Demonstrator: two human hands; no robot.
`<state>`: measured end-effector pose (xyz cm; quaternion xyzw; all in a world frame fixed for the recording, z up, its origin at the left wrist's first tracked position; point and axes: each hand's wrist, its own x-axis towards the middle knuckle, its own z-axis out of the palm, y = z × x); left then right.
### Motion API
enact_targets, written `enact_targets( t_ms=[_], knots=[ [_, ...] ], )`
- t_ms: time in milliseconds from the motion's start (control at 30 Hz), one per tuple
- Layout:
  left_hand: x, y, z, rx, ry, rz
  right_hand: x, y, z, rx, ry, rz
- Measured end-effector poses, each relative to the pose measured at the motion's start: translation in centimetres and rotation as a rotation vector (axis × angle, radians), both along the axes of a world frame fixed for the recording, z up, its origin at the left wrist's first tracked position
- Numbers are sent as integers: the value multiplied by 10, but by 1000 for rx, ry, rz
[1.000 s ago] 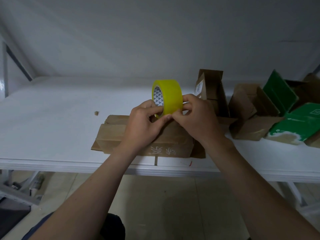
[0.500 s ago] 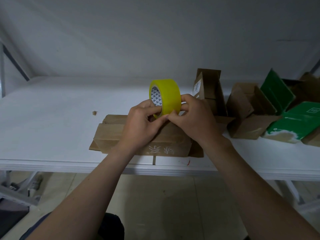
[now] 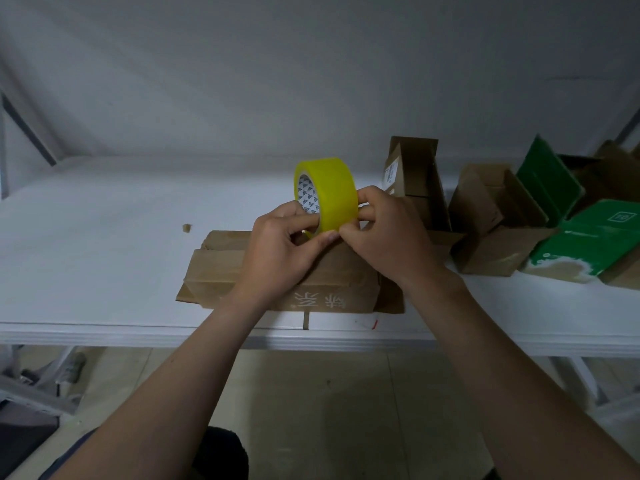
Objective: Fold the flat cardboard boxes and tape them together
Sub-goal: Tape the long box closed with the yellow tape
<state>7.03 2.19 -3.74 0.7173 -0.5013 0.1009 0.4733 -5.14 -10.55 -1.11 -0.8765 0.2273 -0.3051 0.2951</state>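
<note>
Left hand (image 3: 284, 251) and right hand (image 3: 384, 237) both pinched on the yellow tape roll (image 3: 327, 194), held upright above a folded cardboard box (image 3: 214, 268) (printed characters on its near face), white table (image 3: 86, 244), pale wall behind, open boxes (image 3: 491, 216) right.

Yellow tape roll (image 3: 327, 194) upright (above folded box (image 3: 277, 275)).

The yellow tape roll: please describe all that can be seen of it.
The yellow tape roll is a wide ring of glossy, translucent yellow tape on a white core printed with small dark triangles. It is held upright on its edge above the folded brown cardboard box, its hole facing left. The left hand grips it through the core, and the right hand pinches its outer surface low down. No loose end shows.
</note>
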Motion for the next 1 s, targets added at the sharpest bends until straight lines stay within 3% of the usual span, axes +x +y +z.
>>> enact_targets(
  t_ms=[1000],
  knots=[
    [-2,-1,2,3,-15,-28,-2,-1,-1,-73,24,13]
  ],
)
